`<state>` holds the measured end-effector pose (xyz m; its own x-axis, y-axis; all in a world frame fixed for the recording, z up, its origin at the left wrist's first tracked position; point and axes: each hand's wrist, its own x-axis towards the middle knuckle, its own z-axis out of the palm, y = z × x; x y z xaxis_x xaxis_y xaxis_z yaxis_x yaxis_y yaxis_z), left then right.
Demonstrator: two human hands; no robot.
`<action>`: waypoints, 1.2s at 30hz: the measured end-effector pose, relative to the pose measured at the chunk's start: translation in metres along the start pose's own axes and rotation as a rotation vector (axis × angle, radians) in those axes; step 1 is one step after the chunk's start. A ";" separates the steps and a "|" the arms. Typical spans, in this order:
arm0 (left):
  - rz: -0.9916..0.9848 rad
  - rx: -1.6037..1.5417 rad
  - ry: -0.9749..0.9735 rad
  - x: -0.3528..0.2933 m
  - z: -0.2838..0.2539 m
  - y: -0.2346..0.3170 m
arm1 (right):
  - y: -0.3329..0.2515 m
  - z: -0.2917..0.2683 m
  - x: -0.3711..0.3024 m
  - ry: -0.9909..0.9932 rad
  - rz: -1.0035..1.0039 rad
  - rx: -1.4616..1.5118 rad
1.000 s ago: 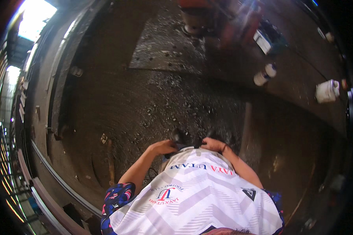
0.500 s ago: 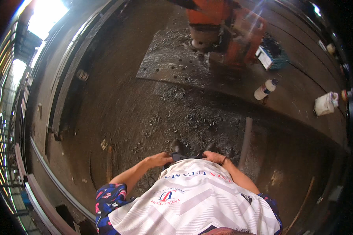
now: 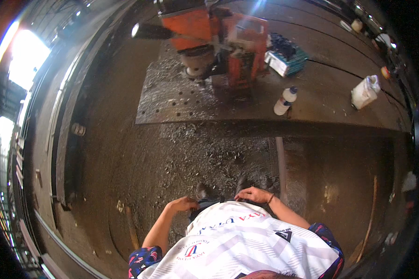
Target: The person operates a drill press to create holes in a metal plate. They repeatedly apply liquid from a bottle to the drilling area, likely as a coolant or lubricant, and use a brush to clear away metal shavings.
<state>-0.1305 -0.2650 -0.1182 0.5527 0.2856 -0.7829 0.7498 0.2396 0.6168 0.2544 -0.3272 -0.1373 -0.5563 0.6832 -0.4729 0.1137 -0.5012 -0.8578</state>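
Observation:
At my waist, both hands are near the dark trousers (image 3: 208, 202), whose top shows below the hem of my white patterned shirt (image 3: 246, 232). My left hand (image 3: 182, 203) is at the left side of the trousers, fingers loosely bent and their tips partly hidden against the dark cloth. On the right, my right hand (image 3: 253, 194) rests by the shirt hem with its fingers loose and apart, a thin band on the wrist. Neither hand visibly grips anything. My dark shoes (image 3: 203, 189) stand just beyond the hands on the littered floor.
Ahead stands an orange drilling machine (image 3: 246, 51) on a metal plate with holes (image 3: 149, 100). A white bottle with a dark cap (image 3: 285, 101), a teal box (image 3: 293, 65) and a white container (image 3: 365, 92) stand to its right. Metal chips (image 3: 219, 156) litter the floor; a long beam (image 3: 65, 139) runs along the left.
Both hands have loosened from the dark waistband they gripped, the right hand lifting its fingers off. My view has turned right, so the machine and bottle sit farther left and lower.

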 end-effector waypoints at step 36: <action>0.697 0.868 1.561 -0.028 -0.092 0.318 | -0.064 -0.255 0.041 1.521 -0.530 -0.471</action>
<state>0.0587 -0.1111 0.1074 0.3923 0.6878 0.6107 0.7941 -0.5883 0.1525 0.4347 -0.1320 -0.1532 0.6044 0.7114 0.3587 0.5636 -0.0636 -0.8236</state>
